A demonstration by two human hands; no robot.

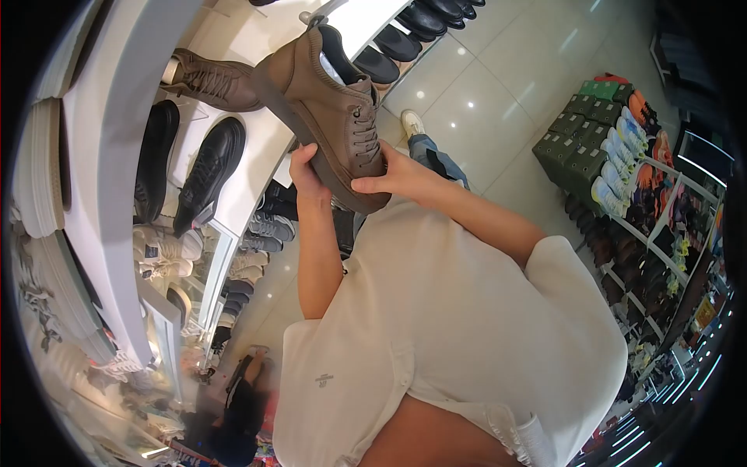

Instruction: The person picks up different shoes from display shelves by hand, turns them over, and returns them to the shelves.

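Note:
I hold a brown lace-up shoe (331, 101) in front of me, above the floor and beside the shelf. Its toe is tilted down toward me and its heel points up and away. My left hand (309, 177) grips the sole side near the front, its other fingers partly hidden. On the opposite side, my right hand (391, 174) has its thumb across the toe and its fingers by the laces. A similar brown shoe (222, 83) rests on the white shelf (257, 148), partly behind the held shoe's heel.
Black shoes (212, 171) stand on the shelf at left, with more black shoes (401, 43) along its far end. Stacked green shoeboxes (580, 144) and a rack of colourful sneakers (622, 175) are at right. A person's jeans leg (424, 148) shows ahead; another person (233, 420) is behind left.

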